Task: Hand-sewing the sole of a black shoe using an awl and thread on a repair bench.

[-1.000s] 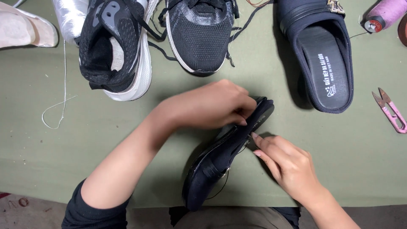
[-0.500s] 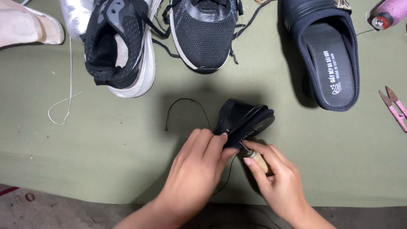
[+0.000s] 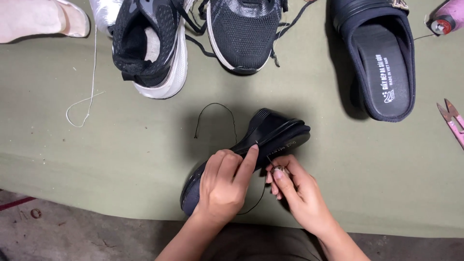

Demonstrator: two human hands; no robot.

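Observation:
A black slip-on shoe (image 3: 270, 133) lies on its side on the green cloth (image 3: 121, 150), near the front edge. My left hand (image 3: 224, 183) grips its middle from above, the forefinger stretched along the sole edge. My right hand (image 3: 295, 188) is at the shoe's right side, thumb and fingers pinched on a thin needle (image 3: 271, 163) where it meets the sole. A black thread (image 3: 212, 113) curls out from behind the shoe to the left, and another length hangs below between my hands.
Two black-and-white sneakers (image 3: 150, 43) (image 3: 244, 31) stand at the top. A black slipper (image 3: 382, 67) lies top right, a pink thread spool (image 3: 447, 19) beside it. Pink snips (image 3: 452, 121) sit at the right edge. A white thread (image 3: 89, 92) trails left, near a beige shoe (image 3: 43, 19).
My left hand slid from the shoe's far end back to its middle. The shoe turned so its heel points up right, and the black thread loop came into sight.

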